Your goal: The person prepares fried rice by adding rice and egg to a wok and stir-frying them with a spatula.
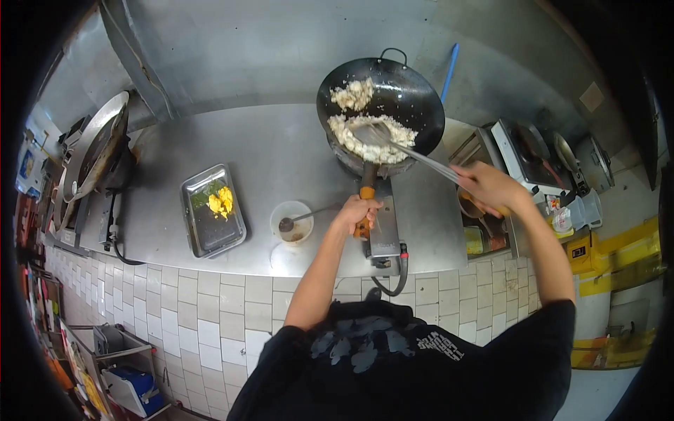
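Note:
A black wok sits tilted over the burner, with white, rice-like food in its lower part and a clump up its left wall. Wrapped round the wok's wooden handle is my left hand. My right hand is closed on a long-handled metal ladle, whose bowl rests in the food; this hand is slightly blurred. Left of my left hand stands a white tub with a small ladle in it. Farther left, a metal tray holds yellow food and chopped greens.
Another large wok stands on a burner at the far left. A blue stick leans against the back wall. Right of the steel counter are containers and a white appliance. A black hose hangs over the front edge.

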`<state>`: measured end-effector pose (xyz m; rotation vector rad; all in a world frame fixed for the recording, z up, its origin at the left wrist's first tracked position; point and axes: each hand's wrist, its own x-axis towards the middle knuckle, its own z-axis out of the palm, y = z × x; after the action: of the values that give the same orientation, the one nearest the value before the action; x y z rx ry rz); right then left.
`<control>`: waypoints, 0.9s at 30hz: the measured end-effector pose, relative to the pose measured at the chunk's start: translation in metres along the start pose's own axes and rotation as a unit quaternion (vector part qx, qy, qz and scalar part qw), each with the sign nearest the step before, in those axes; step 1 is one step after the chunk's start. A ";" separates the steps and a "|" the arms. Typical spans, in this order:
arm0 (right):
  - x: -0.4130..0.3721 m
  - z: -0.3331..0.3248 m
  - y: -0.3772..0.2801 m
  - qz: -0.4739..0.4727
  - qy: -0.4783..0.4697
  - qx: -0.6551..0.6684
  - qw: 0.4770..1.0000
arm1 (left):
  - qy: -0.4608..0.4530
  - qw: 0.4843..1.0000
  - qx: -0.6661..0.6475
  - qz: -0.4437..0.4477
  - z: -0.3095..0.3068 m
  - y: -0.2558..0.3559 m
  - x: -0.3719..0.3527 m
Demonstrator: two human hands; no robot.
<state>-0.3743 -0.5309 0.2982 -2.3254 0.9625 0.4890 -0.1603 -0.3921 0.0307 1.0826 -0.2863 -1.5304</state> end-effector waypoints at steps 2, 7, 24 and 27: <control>0.006 -0.014 -0.001 0.042 0.055 -0.073 0.995 | 0.006 0.999 0.020 0.030 0.005 0.008 0.008; 0.060 0.002 0.016 -0.002 0.076 0.024 0.997 | -0.018 1.000 -0.019 -0.017 0.002 -0.001 0.004; -0.093 -0.041 -0.009 0.064 0.087 0.000 0.994 | -0.051 0.994 -0.087 0.048 0.066 0.038 -0.092; -0.124 -0.033 0.012 0.043 0.053 0.047 0.997 | -0.111 0.980 -0.166 -0.014 0.078 0.022 -0.136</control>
<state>-0.4626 -0.4935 0.3840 -2.2516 1.1166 0.3489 -0.2198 -0.3087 0.1514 0.6580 -0.1601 -1.6583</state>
